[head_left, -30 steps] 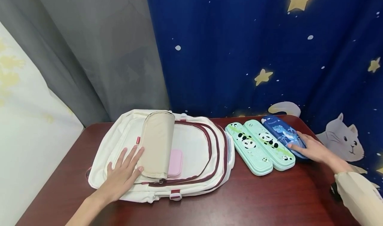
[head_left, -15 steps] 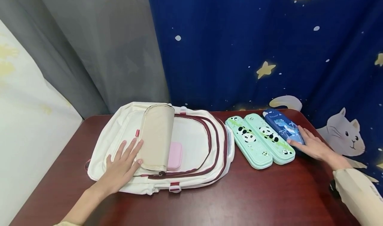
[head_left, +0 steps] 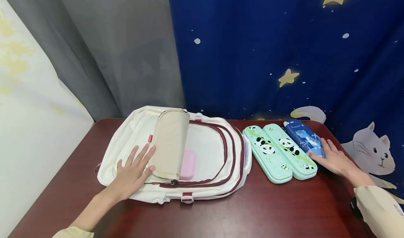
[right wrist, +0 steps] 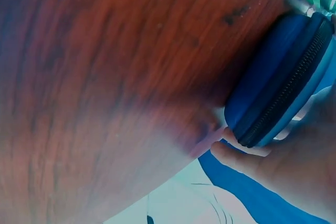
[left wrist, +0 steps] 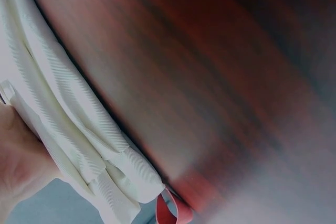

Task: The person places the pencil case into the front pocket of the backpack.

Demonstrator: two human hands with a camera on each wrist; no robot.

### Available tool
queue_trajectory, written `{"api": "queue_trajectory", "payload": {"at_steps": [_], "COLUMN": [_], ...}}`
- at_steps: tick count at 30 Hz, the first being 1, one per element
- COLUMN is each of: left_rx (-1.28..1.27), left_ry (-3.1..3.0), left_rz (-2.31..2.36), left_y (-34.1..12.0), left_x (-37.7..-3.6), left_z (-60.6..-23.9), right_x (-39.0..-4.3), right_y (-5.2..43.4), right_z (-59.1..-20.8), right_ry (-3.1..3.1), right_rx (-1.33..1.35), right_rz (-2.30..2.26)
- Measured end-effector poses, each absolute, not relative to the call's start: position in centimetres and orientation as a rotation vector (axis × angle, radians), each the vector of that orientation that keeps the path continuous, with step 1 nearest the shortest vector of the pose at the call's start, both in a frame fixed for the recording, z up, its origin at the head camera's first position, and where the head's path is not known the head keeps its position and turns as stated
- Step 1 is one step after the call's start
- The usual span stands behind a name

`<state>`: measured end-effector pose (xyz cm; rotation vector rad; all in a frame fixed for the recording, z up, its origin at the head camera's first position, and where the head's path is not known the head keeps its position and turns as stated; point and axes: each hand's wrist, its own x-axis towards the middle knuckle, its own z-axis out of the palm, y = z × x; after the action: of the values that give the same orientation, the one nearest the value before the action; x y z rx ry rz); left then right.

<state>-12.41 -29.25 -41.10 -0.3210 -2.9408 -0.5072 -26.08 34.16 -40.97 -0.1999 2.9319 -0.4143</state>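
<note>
The blue pencil case [head_left: 304, 142] is lying flat at the table's [head_left: 268, 210] right rear, its long axis running from the curtain toward the person. The right hand [head_left: 334, 160] is gripping its near end. The left hand [head_left: 132, 173], fingers spread, is pressing the white backpack [head_left: 132, 133].

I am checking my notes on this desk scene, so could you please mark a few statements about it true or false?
1. The right hand rests on the blue pencil case. True.
2. Three green pencil cases lie beside the backpack. False: two green pencil cases lie there.
3. The left hand lies on the white backpack. True.
4. The backpack is zipped closed. False: its flap is folded back, showing a pink item inside.
</note>
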Motion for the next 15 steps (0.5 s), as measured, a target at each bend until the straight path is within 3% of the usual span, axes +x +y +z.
{"api": "queue_trajectory", "payload": {"at_steps": [15], "left_rx": [-0.333], "left_ry": [-2.947], "left_rz": [-0.521], "left_y": [-29.26], "left_x": [-12.53], "left_z": [-41.04], "right_x": [-26.38], "right_y": [34.07], "right_z": [-41.50], "right_ry": [2.978], "right_rx": [-0.226], "right_rz": [-0.333]}}
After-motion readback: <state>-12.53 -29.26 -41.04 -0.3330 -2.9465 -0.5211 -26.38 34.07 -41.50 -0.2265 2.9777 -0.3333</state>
